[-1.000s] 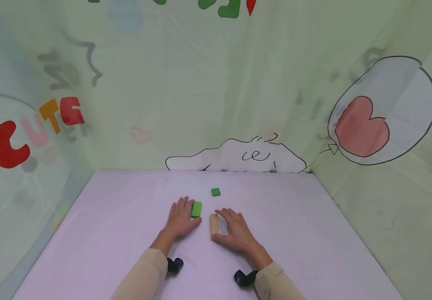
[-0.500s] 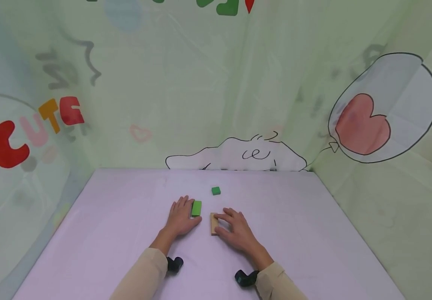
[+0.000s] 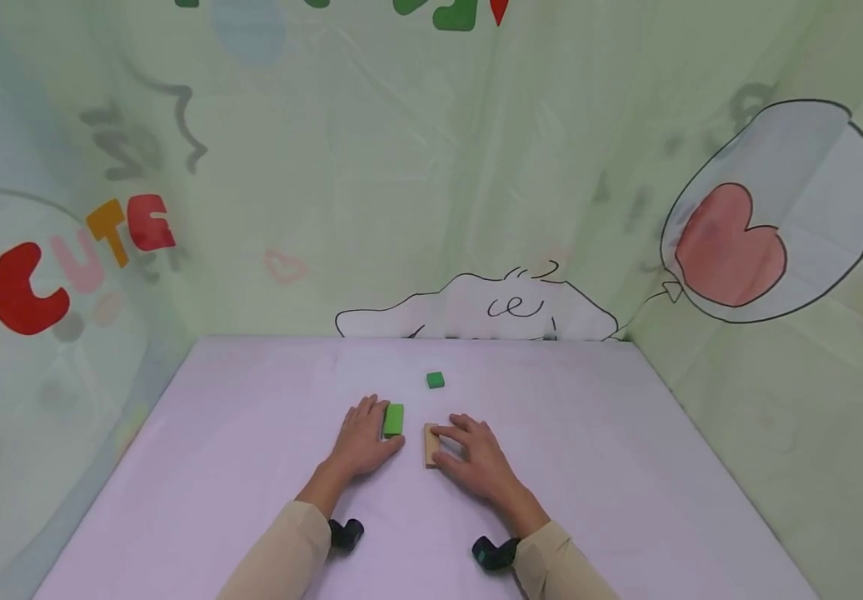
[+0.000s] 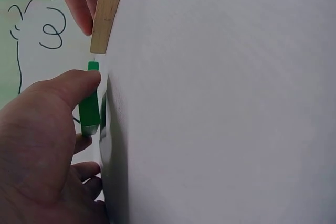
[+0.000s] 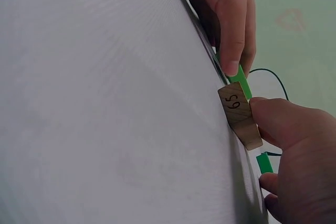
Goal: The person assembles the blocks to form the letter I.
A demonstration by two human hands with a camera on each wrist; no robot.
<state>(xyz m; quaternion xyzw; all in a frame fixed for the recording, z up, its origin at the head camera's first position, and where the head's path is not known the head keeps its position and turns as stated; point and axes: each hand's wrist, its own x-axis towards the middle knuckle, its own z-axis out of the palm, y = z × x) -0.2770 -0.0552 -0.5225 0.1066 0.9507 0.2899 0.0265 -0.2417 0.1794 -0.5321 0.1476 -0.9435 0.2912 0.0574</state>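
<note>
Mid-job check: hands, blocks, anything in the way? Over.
Left hand beside light green block, fingers extended. Right hand touching wooden block, grip unclear. Small dark green block farther out, not between the other two.

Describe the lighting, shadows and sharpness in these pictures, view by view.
Head view: soft, fairly even light, no strong glare on the tabletop; the wooden block is too small to read any marking. Left wrist view: turned sideways, with a dark shadow beside the left hand. Right wrist view: also turned sideways, the 65 on the block's end legible.
</note>
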